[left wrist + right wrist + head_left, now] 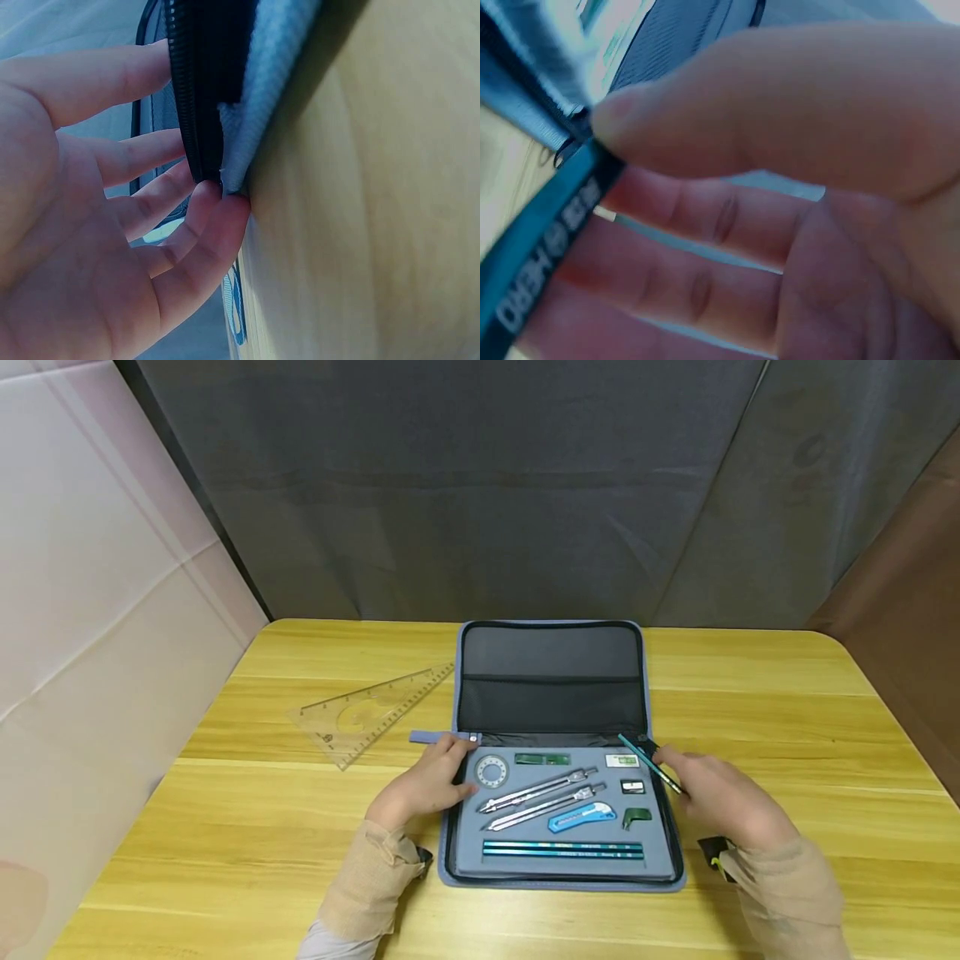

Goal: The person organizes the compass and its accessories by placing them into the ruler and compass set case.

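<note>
My right hand (723,797) pinches a teal pencil (636,750) between thumb and fingers, tilted over the right edge of an open zip case (553,706). White "HERO" lettering shows on the pencil in the right wrist view. My left hand (429,783) rests at the case's left side. In the left wrist view, its extended thumb and fingers touch the zipper edge (187,112). The grey tray holds two metal compasses (540,789), a blue cutter (581,817), two teal pencils (562,850), a round white-ringed piece (492,771), an eraser (622,761) and a sharpener (632,787).
A clear set square (375,710) lies on the wooden table (225,827), left of the case. A blue fabric tab (426,737) sticks out beside the hinge. Green pieces, one long (542,759) and one small (637,816), sit in the tray. Dark cloth (465,493) hangs behind.
</note>
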Action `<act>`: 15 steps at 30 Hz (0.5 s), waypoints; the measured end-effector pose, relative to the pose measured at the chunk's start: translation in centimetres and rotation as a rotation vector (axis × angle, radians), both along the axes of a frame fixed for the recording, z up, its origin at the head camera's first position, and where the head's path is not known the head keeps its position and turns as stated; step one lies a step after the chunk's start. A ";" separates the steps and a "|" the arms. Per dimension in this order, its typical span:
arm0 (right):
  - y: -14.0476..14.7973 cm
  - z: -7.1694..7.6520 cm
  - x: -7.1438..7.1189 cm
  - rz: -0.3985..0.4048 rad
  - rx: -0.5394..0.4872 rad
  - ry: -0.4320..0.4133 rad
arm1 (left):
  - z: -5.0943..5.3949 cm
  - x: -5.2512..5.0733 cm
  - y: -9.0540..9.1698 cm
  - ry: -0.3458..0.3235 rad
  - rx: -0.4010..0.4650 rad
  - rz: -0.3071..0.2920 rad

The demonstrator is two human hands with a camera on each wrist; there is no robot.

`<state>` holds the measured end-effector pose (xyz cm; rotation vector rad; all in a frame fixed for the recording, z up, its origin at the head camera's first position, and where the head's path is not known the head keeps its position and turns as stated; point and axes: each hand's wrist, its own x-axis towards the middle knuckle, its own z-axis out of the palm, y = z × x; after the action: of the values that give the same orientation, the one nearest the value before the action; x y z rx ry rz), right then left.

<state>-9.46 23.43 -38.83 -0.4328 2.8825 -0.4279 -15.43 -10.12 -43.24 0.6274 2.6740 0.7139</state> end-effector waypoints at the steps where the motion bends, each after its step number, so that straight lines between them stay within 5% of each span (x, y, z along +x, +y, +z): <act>1: -0.1 0.1 0.1 0.010 0.006 0.005 | 0.0 0.0 0.0 -0.001 0.000 0.000; 15: -2.0 0.3 0.8 0.121 0.035 0.105 | -0.1 -0.1 0.0 -0.001 0.002 -0.001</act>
<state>-8.64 21.40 -38.55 -0.6384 2.9383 -0.3446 -15.49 -10.15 -43.35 0.6281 2.6726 0.7167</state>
